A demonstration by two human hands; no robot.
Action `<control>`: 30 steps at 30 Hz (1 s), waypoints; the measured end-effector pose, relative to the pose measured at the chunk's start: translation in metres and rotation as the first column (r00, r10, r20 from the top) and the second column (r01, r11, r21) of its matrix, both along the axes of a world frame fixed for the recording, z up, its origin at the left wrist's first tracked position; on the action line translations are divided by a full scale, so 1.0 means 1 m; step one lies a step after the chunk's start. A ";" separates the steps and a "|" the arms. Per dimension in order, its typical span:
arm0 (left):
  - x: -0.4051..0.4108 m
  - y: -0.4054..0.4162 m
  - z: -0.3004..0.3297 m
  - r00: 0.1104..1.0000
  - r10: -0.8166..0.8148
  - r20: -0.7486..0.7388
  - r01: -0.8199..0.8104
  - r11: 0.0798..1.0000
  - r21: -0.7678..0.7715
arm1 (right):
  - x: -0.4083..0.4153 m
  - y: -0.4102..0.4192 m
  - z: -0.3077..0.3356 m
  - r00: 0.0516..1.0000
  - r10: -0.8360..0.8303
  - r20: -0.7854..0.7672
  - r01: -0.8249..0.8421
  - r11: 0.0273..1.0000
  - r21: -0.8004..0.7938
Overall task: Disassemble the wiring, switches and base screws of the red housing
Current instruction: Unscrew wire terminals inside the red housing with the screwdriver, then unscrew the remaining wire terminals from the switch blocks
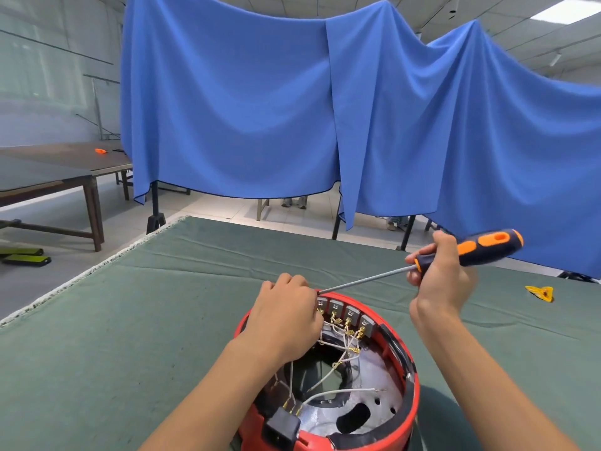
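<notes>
The round red housing lies open side up on the green cloth, near the front edge. Inside I see a row of grey switches along the far wall, white wires with brass terminals, and a black socket at the near wall. My left hand rests over the far left rim, fingers curled down onto the leftmost switch. My right hand grips an orange-and-black screwdriver; its long shaft slants down to the left, with the tip at the housing's far rim beside my left fingers.
A small yellow piece lies on the green-covered table at the right. Blue curtains hang behind the table. Dark wooden tables stand at the left, one with an orange object on it.
</notes>
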State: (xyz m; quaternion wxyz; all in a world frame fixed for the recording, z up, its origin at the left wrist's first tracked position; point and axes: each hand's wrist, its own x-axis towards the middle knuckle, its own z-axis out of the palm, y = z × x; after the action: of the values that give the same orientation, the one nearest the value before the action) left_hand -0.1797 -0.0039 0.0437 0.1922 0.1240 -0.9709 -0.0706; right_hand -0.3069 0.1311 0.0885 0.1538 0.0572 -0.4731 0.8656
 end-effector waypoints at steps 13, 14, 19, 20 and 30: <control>-0.003 0.021 -0.017 0.993 -0.106 0.046 0.109 0.991 -0.079 | 0.006 0.004 -0.043 0.954 0.300 -0.008 -0.293 0.937 0.191; -0.003 0.022 -0.016 0.993 -0.105 0.047 0.109 0.991 -0.076 | 0.007 0.004 -0.044 0.945 0.326 -0.024 -0.315 0.926 0.208; -0.007 0.020 -0.009 0.996 -0.069 0.050 0.076 0.986 -0.149 | 0.009 0.004 -0.044 0.928 0.374 -0.011 -0.356 0.891 0.281; -0.008 0.021 -0.007 0.996 -0.062 0.060 0.073 0.980 -0.184 | 0.009 0.004 -0.044 0.926 0.377 -0.001 -0.361 0.886 0.291; -0.013 0.015 0.002 1.000 -0.018 -0.010 0.016 0.987 -0.160 | 0.005 0.009 -0.047 0.931 0.354 0.092 -0.363 0.869 0.336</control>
State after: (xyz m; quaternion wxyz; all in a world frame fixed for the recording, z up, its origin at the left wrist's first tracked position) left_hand -0.1932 0.0111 0.0453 0.2065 0.0995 -0.9734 0.0054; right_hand -0.3016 0.1398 0.0413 -0.0285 0.1582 -0.6014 0.7826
